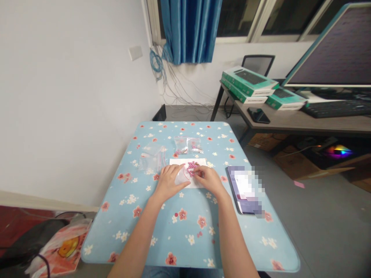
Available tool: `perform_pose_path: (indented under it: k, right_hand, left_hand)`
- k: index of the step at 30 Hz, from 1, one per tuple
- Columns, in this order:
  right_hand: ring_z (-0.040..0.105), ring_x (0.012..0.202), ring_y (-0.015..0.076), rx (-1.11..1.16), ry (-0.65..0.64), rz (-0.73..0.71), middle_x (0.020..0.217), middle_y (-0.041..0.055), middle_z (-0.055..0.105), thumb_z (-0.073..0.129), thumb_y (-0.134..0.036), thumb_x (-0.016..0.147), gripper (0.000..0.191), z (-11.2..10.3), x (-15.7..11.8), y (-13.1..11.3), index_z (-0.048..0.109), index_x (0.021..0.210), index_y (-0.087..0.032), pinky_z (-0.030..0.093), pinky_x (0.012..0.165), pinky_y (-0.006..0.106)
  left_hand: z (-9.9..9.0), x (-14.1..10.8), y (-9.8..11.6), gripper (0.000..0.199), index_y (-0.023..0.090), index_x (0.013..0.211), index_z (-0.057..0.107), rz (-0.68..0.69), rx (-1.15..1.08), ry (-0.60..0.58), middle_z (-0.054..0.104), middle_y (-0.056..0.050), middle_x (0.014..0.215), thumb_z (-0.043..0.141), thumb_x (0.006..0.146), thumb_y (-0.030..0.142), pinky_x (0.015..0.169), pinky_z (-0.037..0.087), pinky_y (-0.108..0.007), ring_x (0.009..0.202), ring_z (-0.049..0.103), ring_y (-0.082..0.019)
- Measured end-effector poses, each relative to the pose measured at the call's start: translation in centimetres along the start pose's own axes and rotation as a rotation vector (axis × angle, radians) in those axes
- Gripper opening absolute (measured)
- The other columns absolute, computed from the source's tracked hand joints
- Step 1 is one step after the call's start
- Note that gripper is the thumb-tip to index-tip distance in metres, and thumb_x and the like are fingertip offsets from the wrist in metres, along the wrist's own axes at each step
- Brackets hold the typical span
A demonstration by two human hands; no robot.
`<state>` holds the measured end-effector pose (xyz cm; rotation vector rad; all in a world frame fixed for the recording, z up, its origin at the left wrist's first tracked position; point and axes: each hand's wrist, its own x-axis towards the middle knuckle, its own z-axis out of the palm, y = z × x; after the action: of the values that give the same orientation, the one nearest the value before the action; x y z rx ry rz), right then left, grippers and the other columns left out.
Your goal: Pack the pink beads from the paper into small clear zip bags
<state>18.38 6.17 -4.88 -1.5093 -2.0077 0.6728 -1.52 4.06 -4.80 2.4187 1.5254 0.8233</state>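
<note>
Steadying the little clear bag [181, 177] is probably why the left hand [168, 182] sits on it, thumb and fingers apart; the right hand [211, 180] has fingertips together at the pink beads [191, 168] on white paper [199, 185], grip unclear.

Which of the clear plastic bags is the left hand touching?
The small clear bag at the left hand, over the white sheet beside the pink beads; the other bags lie farther away, untouched.
</note>
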Motion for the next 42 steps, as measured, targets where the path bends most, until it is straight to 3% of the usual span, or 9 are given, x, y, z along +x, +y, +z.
perform_pose_path:
  k: [13, 18, 24, 29, 34, 38, 42]
  right_hand:
    - [0.050, 0.056, 0.0126, 0.048, 0.006, 0.012, 0.061, -0.0013, 0.058, 0.054, -0.024, 0.076, 0.012, 0.0, 0.0, 0.1, 0.065, 0.078, -0.019, 0.031, 0.056, 0.023]
    - [0.044, 0.053, 0.0108, 0.226, 0.035, 0.021, 0.061, -0.0014, 0.056, 0.056, -0.029, 0.078, 0.014, -0.2, 0.1, -0.4, 0.064, 0.077, -0.017, 0.031, 0.054, 0.023]
    - [0.039, 0.054, 0.0095, 0.446, -0.028, -0.024, 0.064, -0.0018, 0.054, 0.059, -0.030, 0.077, 0.015, 0.4, 0.1, -1.2, 0.065, 0.081, -0.017, 0.031, 0.052, 0.022]
    - [0.039, 0.053, 0.0091, 0.461, -0.081, -0.020, 0.062, -0.0026, 0.052, 0.060, -0.028, 0.075, 0.013, 0.9, 0.2, -1.5, 0.065, 0.077, -0.017, 0.031, 0.051, 0.022]
    - [0.043, 0.056, 0.0101, 0.406, -0.009, -0.024, 0.069, -0.0002, 0.059, 0.056, -0.027, 0.076, 0.015, 0.2, 0.1, -1.2, 0.066, 0.083, -0.017, 0.034, 0.054, 0.023]
    - [0.048, 0.056, 0.0113, 0.220, 0.022, 0.015, 0.068, 0.0003, 0.062, 0.055, -0.022, 0.074, 0.016, -0.1, 0.0, -0.5, 0.068, 0.083, -0.018, 0.035, 0.057, 0.024]
    - [0.052, 0.058, 0.0125, 0.082, 0.008, 0.030, 0.067, -0.0002, 0.064, 0.054, -0.018, 0.070, 0.022, 0.0, 0.0, -0.1, 0.069, 0.086, -0.020, 0.036, 0.059, 0.024]
  left_hand:
    - [0.1, -0.1, -0.2, 0.058, 0.023, 0.125, 0.048, 0.003, -0.007, -0.001, 0.060, -0.005, 0.112, 0.065, 0.075, 0.046, 0.091, 0.036, -0.038, 0.105, 0.051, -0.023]
    - [0.0, -0.1, 0.0, 0.060, 0.023, 0.127, 0.047, 0.010, -0.012, -0.013, 0.059, -0.004, 0.113, 0.065, 0.075, 0.047, 0.092, 0.036, -0.038, 0.105, 0.050, -0.023]
    - [0.0, -0.1, 0.0, 0.062, 0.022, 0.128, 0.046, 0.019, -0.001, -0.024, 0.058, -0.006, 0.114, 0.064, 0.075, 0.049, 0.091, 0.035, -0.038, 0.105, 0.050, -0.024]
    - [0.0, 0.0, 0.0, 0.062, 0.022, 0.128, 0.046, 0.025, -0.006, -0.018, 0.058, -0.006, 0.114, 0.064, 0.075, 0.049, 0.091, 0.035, -0.039, 0.106, 0.049, -0.024]
    - [0.1, 0.0, -0.1, 0.061, 0.023, 0.125, 0.049, 0.003, -0.030, 0.001, 0.060, -0.006, 0.112, 0.066, 0.073, 0.048, 0.092, 0.036, -0.039, 0.104, 0.051, -0.024]
    - [-0.2, 0.2, -0.4, 0.059, 0.023, 0.123, 0.051, -0.096, -0.176, 0.071, 0.059, -0.006, 0.116, 0.067, 0.072, 0.048, 0.096, 0.035, -0.040, 0.108, 0.051, -0.025]
    - [-0.5, 0.5, -1.0, 0.060, 0.020, 0.126, 0.049, -0.254, -0.535, 0.166, 0.056, -0.009, 0.122, 0.061, 0.076, 0.051, 0.098, 0.036, -0.038, 0.112, 0.051, -0.024]
